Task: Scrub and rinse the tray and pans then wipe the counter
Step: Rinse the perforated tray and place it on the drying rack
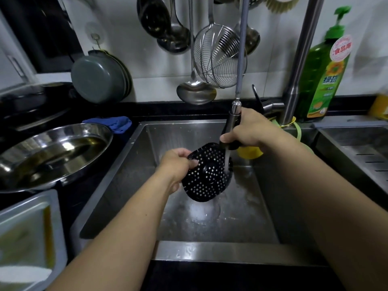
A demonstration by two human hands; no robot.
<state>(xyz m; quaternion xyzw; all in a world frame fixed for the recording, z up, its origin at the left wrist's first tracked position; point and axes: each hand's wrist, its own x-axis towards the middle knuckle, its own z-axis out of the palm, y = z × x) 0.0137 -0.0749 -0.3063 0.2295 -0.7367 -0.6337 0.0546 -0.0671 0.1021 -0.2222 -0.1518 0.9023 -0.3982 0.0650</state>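
Note:
My left hand (178, 162) grips the left edge of a black perforated tray (207, 177), tilted over the steel sink (126, 175). My right hand (249, 129) is closed around the pull-out faucet sprayer (232, 124), and a stream of water (227, 162) runs from it onto the tray's right side. A round steel pan (52, 156) holding oily liquid sits on the black counter to the left. A rectangular steel tray (27, 236) with yellowish residue lies at the lower left.
A blue cloth (117, 122) lies behind the sink's left corner. A green dish soap bottle (325, 76) stands by the faucet post (298, 66). A yellow object (249, 153) sits under my right hand. Ladles, a wire skimmer (218, 57) and grey pans (100, 78) hang on the wall.

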